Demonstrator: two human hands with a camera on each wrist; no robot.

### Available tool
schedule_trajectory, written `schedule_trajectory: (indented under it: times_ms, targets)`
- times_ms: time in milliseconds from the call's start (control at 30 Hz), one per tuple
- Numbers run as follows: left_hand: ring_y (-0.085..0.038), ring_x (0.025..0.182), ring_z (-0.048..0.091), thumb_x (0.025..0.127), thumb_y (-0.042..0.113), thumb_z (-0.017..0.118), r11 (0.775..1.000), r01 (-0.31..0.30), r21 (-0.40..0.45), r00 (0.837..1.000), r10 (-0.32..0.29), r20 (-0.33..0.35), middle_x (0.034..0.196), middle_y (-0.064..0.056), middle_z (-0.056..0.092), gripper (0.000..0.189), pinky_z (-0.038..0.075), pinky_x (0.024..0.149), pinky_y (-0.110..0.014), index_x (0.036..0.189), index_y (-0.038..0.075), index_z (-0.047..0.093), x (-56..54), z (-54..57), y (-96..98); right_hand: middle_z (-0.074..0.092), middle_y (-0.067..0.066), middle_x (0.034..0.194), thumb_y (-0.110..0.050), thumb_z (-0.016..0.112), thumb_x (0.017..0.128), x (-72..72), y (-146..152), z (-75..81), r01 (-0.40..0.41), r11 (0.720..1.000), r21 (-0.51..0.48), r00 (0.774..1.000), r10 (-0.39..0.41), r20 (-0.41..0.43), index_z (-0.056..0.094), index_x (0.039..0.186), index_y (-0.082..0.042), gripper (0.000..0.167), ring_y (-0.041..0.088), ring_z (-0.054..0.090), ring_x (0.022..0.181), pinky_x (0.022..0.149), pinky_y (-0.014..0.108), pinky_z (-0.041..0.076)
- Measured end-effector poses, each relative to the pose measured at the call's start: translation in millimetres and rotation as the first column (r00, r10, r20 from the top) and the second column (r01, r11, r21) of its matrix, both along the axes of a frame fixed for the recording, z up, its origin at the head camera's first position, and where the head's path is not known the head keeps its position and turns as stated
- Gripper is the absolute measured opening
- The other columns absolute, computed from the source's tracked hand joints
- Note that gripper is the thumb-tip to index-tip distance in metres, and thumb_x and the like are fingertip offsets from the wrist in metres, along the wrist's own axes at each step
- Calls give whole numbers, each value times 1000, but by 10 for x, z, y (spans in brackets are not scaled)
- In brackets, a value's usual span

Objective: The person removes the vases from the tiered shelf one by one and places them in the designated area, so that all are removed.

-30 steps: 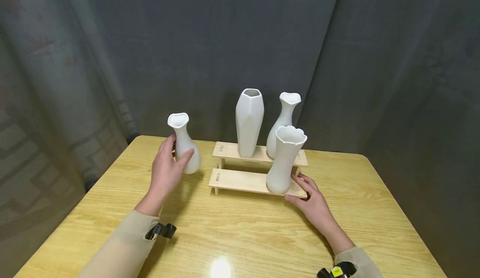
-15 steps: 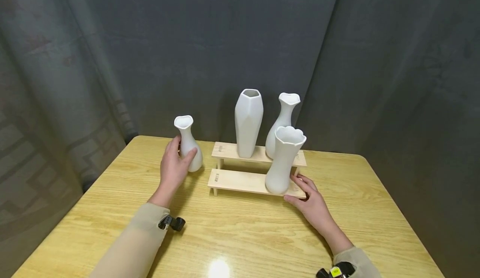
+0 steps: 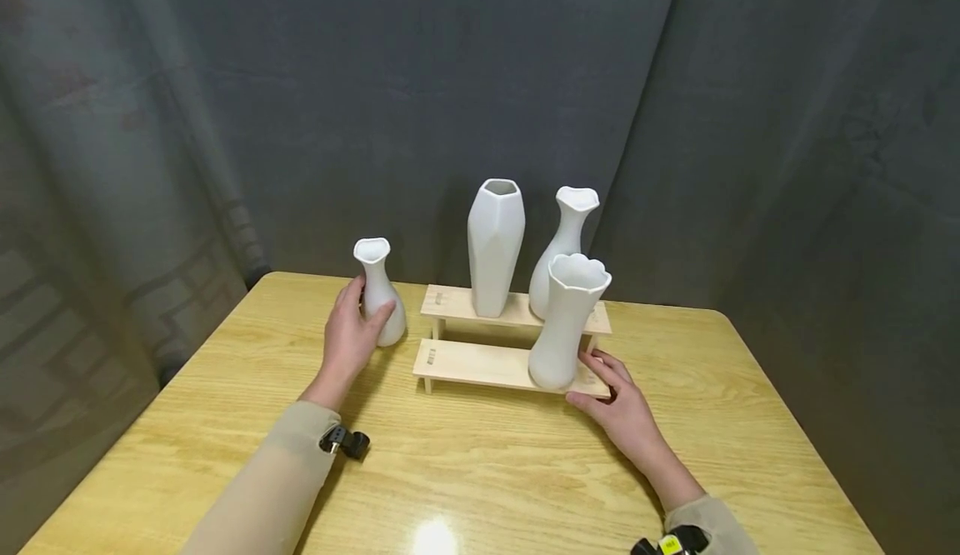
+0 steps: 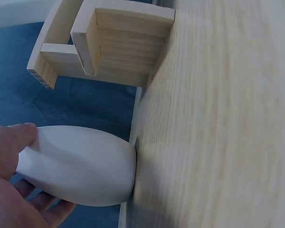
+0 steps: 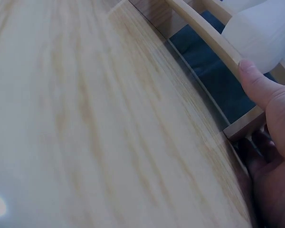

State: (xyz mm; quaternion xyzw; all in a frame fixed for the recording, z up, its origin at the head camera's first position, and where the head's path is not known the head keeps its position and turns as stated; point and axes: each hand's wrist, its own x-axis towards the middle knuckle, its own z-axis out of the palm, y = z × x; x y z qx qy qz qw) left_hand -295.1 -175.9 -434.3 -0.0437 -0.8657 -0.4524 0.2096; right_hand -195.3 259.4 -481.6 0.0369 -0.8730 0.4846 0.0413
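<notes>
One white flared vase (image 3: 384,309) at far left, off the stand, roughly upright, gripped in the left hand (image 3: 352,330) with fingers (image 4: 59,211) curled round the body. Next, the wooden stand (image 3: 472,362) on the counter (image 3: 465,472), bare along the left part of the lower tier. Then, upright on the upper tier, a faceted vase (image 3: 497,238), and near that tier's right end a wavy-rimmed vase (image 3: 572,226). In front, on the lower tier's right part, a scalloped vase (image 3: 564,330). At far right, the right hand (image 3: 626,409), pinching the stand's end.

Judging by this layout, three of four vases on the stand, only the held one without a place there. Cannot tell whether loading or unloading.

From the left wrist, can see the held base side-on at the counter, touching or just clear, too close to tell. From the right wrist, can make out thumb (image 5: 262,90) on the lower tier's front edge, other fingers tucked behind the end leg (image 5: 244,125), partly hidden from the head camera. Only from the head, can see all four rims.
</notes>
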Motion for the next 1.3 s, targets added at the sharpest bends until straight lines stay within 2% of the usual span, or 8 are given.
schedule_trajectory:
  times_ms: [233, 567, 633, 733, 900, 1033, 1167, 1300]
  targets:
    - [-49, 143, 51, 110, 20, 72, 1000, 19, -22, 999, -18, 46, 157, -32, 49, 69, 42, 118, -66, 165, -5, 39, -19, -6, -4, 29, 13, 178, -45, 86, 98, 4, 7, -2, -1, 1000, -6, 1000, 1, -1, 50, 168, -19, 83, 42, 29, 162, 116, 61, 46]
    - [-49, 149, 45, 107, 25, 76, 1000, -22, -9, 998, 23, 54, 163, -31, 43, 79, 39, 120, -68, 169, 0, 34, -9, 21, 15, 30, 12, 178, -41, 87, 97, -25, -12, -16, -9, 1000, -20, 1000, 9, 0, 51, 167, -18, 82, 41, 27, 163, 118, 63, 43]
    - [-48, 152, 43, 104, 27, 81, 998, -57, 17, 998, 57, 20, 166, -29, 39, 85, 38, 121, -68, 170, 4, 33, 26, 56, 37, 30, 12, 178, -42, 87, 97, -22, -11, -25, -8, 1000, -20, 1000, 8, 4, 51, 167, -18, 82, 40, 28, 163, 118, 62, 44]
    - [-45, 153, 40, 100, 26, 87, 991, -120, 64, 987, 126, -100, 165, -26, 37, 87, 36, 123, -65, 169, 7, 37, 94, 160, 89, 30, 11, 178, -43, 87, 97, -16, -5, -26, 0, 1000, -16, 1000, 1, 8, 50, 168, -19, 84, 40, 28, 163, 117, 62, 45]
    - [-36, 147, 45, 96, 19, 89, 977, -157, 146, 921, 199, -334, 155, -22, 46, 74, 37, 123, -55, 157, 4, 51, 256, 386, 229, 30, 12, 178, -44, 86, 97, -8, -1, 0, 3, 1000, -3, 1000, -3, 9, 50, 168, -17, 84, 41, 28, 163, 117, 61, 46]
    - [-33, 142, 48, 96, 17, 90, 982, -91, 164, 887, 155, -435, 148, -22, 49, 67, 39, 120, -51, 151, 3, 55, 411, 539, 382, 30, 12, 178, -41, 87, 97, 1, -3, 16, 1, 1000, -11, 1000, -1, 10, 50, 168, -16, 84, 41, 27, 163, 119, 62, 43]
    - [-31, 139, 50, 94, 14, 91, 986, -3, 168, 885, 81, -459, 147, -20, 49, 69, 43, 114, -52, 152, 3, 55, 563, 677, 577, 30, 13, 178, -41, 87, 97, 11, -7, 21, 5, 1000, -16, 1000, -5, 11, 50, 167, -16, 83, 42, 26, 163, 121, 64, 41]
    - [-30, 141, 50, 94, 13, 91, 984, 82, 157, 884, 1, -468, 148, -18, 50, 71, 43, 117, -51, 154, 4, 53, 699, 811, 802, 29, 12, 178, -43, 87, 97, 7, -9, 20, 2, 1000, -15, 1000, -2, 11, 50, 168, -17, 84, 41, 27, 163, 119, 63, 43]
